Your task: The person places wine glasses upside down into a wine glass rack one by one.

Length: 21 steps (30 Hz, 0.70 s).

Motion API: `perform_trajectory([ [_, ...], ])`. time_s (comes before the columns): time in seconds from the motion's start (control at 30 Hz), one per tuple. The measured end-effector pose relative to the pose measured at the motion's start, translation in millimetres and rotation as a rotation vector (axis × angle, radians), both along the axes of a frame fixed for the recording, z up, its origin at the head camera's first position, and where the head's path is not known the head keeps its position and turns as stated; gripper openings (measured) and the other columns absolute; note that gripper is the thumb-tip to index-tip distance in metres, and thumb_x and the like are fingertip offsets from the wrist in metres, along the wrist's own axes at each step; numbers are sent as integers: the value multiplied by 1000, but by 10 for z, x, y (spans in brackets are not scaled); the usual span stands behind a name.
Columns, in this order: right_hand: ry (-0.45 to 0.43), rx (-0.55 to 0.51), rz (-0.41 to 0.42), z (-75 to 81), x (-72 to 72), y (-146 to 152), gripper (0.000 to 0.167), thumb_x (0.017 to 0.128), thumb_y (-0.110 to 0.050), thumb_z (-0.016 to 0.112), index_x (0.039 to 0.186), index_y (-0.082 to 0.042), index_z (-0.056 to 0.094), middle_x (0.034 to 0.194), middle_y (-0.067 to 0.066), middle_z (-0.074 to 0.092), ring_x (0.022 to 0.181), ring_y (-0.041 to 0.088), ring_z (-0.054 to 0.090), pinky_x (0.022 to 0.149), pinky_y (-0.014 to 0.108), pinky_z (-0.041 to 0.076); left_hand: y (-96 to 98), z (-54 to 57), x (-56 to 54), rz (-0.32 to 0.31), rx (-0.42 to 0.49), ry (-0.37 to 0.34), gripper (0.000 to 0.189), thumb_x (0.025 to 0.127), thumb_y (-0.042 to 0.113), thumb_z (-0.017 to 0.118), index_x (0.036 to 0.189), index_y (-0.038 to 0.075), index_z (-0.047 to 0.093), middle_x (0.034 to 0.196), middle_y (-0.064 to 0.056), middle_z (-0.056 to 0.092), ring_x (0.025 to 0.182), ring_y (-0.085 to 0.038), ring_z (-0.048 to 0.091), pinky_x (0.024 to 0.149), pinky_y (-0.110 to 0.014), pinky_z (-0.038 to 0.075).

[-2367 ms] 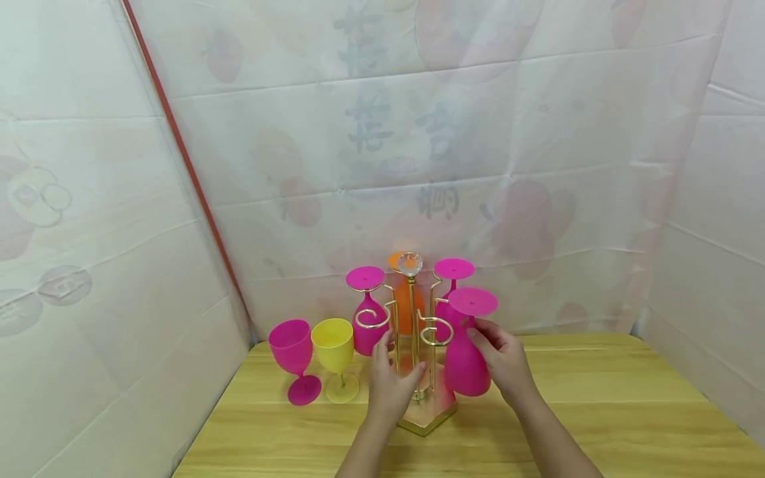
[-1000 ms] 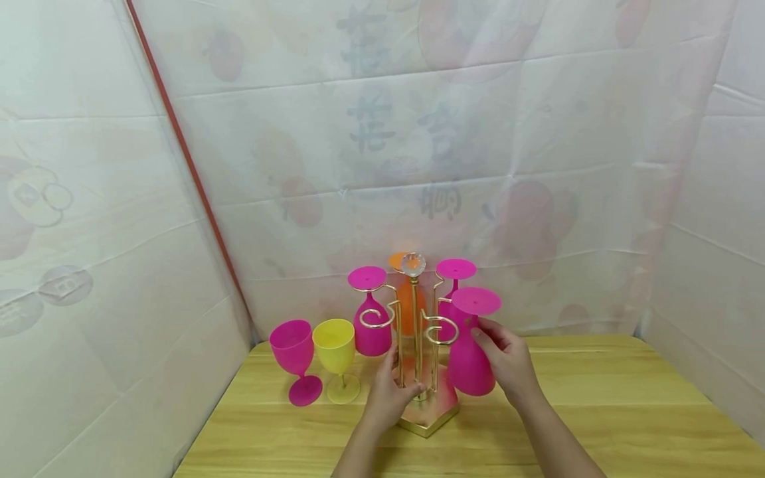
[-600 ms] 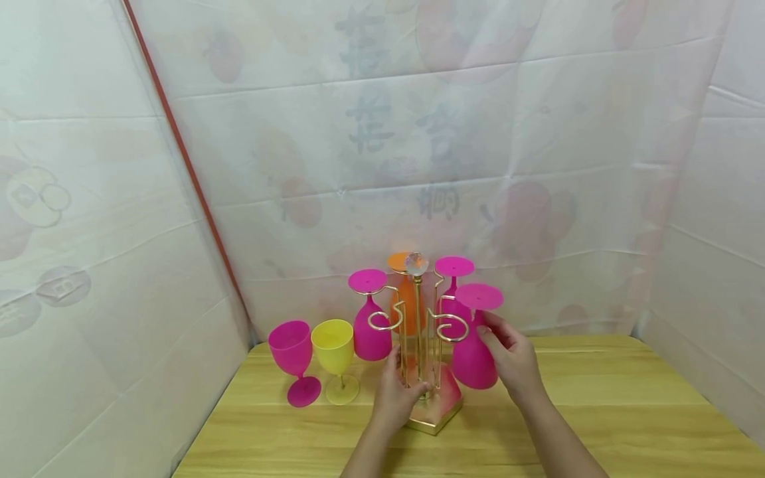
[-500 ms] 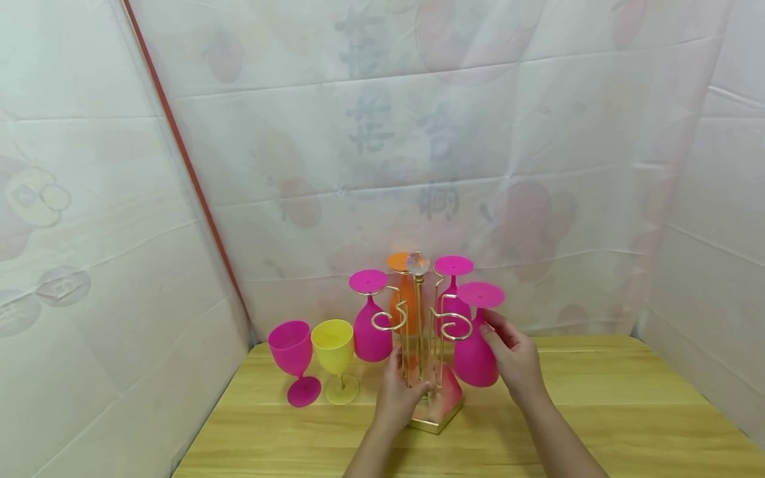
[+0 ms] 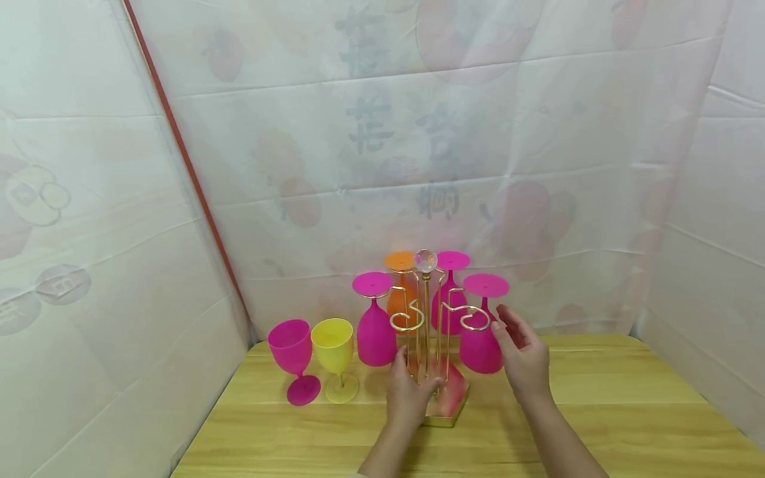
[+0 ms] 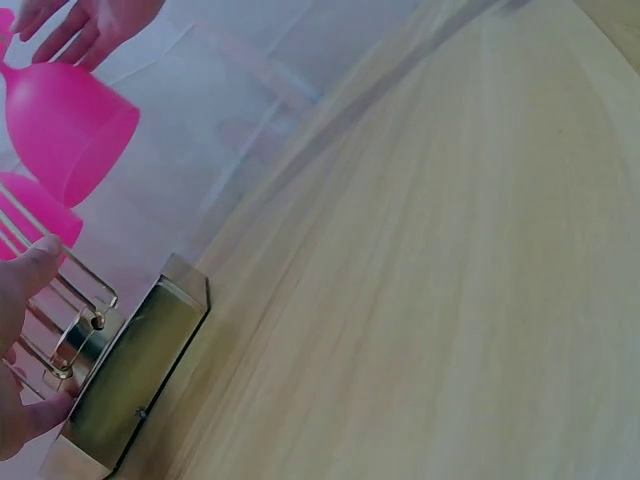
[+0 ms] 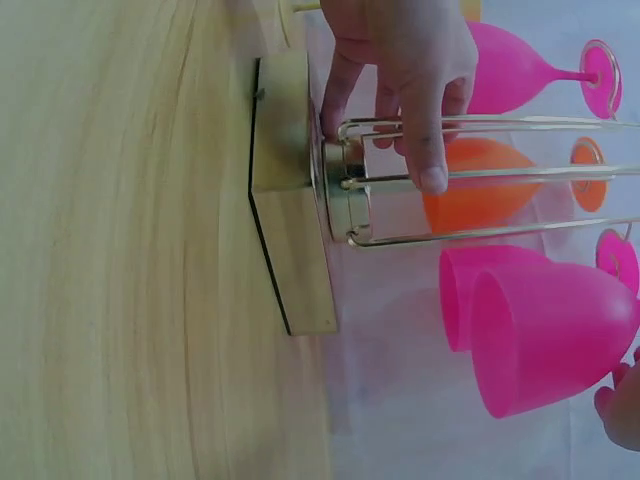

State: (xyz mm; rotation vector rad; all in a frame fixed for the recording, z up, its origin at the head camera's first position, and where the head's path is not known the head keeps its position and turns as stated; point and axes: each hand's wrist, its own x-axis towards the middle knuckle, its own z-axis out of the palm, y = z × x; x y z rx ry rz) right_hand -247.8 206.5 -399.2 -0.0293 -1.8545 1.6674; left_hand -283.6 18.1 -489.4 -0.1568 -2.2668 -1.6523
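In the head view my left hand (image 5: 409, 395) grips the gold wires of a goblet rack (image 5: 427, 318) low down, just above its hexagonal base. Beside the front right goblet (image 5: 481, 348), a pink one hanging upside down by its foot, my right hand (image 5: 527, 362) has loosely bent fingers and is off the stem. In the left wrist view those right fingers (image 6: 75, 35) hover near that goblet's bowl. Another pink goblet (image 5: 376, 335) hangs at the left, an orange goblet (image 5: 402, 299) and a third pink goblet (image 5: 449, 299) behind. Two front loops bear nothing.
On the wooden table (image 5: 597, 405), left of the rack, an upright pink goblet (image 5: 291, 348) and an upright yellow goblet (image 5: 333, 348) stand side by side. A pale printed curtain (image 5: 370, 166) closes off the back and sides. A crystal ball (image 5: 425, 260) tops the rack.
The rack has turned, its front loops shifting right and the orange goblet left. My left hand has moved right with it. My right hand has let go of the front right goblet's stem.
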Motion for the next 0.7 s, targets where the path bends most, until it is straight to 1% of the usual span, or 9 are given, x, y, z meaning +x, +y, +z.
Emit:
perform_trajectory([
  [0.13,42,25,-54,-15,-7,5,43,94,-21,67,135,-11,60,137,6,60,126,9,52,97,8,42,63,10,7,75,-40,2,95,63,28,93,142,7,45,130,-15,59,119,-33,58,96,-45,52],
  [0.23,123,72,-123,-35,-16,0,40,93,-14,68,132,-8,62,134,6,61,125,3,51,103,9,38,99,26,12,111,-65,-7,93,63,30,93,140,7,46,130,-16,59,119,-35,58,96,-47,52],
  [0.33,245,133,-204,-59,-13,-37,35,90,-5,70,124,-5,67,124,8,64,116,0,53,97,9,42,123,34,17,133,-83,-20,93,64,32,93,140,7,47,130,-16,60,119,-36,58,96,-49,51],
  [0.43,363,194,-258,-80,-1,-90,28,87,0,71,115,-2,71,110,10,67,103,1,56,83,11,46,144,34,22,143,-96,-23,92,64,33,92,140,8,47,130,-17,59,119,-37,57,97,-50,51],
  [0.53,414,219,-248,-113,-2,-148,23,86,2,71,108,0,72,96,8,66,89,2,58,73,9,46,165,36,28,151,-109,-12,91,65,34,92,139,7,47,129,-18,60,118,-38,58,97,-51,50],
  [0.6,416,235,-225,-136,-2,-196,18,86,1,71,104,-1,73,90,6,65,80,1,59,68,8,48,179,35,32,152,-113,-6,91,65,34,92,139,7,47,129,-18,60,118,-38,58,97,-51,50],
  [0.7,399,264,-172,-162,-9,-291,15,87,0,71,102,-2,72,88,7,67,77,-1,60,64,10,50,180,28,35,150,-110,-3,92,65,35,92,140,7,46,130,-17,60,119,-37,58,98,-50,50],
])
